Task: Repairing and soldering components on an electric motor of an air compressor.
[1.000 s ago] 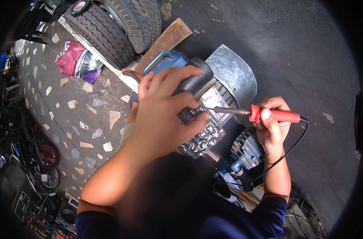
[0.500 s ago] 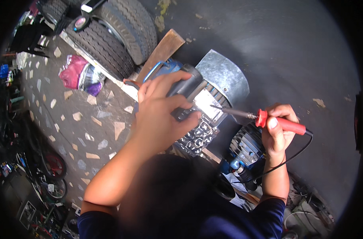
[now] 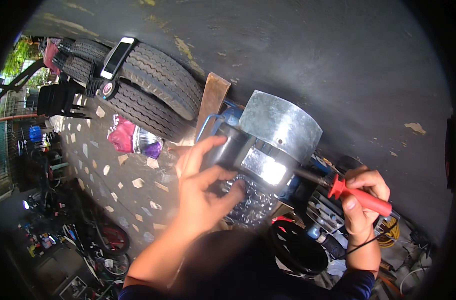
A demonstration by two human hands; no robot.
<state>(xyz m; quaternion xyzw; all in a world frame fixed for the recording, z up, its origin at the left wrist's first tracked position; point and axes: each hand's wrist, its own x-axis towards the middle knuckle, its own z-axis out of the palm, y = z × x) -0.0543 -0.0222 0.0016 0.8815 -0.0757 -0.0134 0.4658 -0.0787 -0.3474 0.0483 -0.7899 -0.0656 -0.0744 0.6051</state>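
Note:
My right hand (image 3: 365, 197) grips a soldering iron (image 3: 363, 197) by its red handle; the metal shaft points left, its tip end beside the right edge of a shiny plate (image 3: 263, 166) on an electric motor. A curved galvanized metal cover (image 3: 283, 125) covers the motor's far side. My left hand (image 3: 200, 185) lies over the motor's near-left side, fingertips by a black rounded housing (image 3: 225, 147). Its thumb and index finger are pinched close together; what sits between them is hidden. Crumpled clear bubble wrap (image 3: 253, 202) lies under that hand.
Tyres (image 3: 153, 112) lie along the wall at the left, with a white-edged phone (image 3: 119, 57) on top. Next to the motor stands a wooden board (image 3: 212, 102). Pink and purple packages (image 3: 133, 137) rest on the stone-patterned floor. A black round pan (image 3: 298, 250) and tools crowd the lower right.
The view has shifted, bringing more wall and the phone into sight. The iron's tip no longer crosses the shiny plate but sits at its right side. My left hand stays at the motor.

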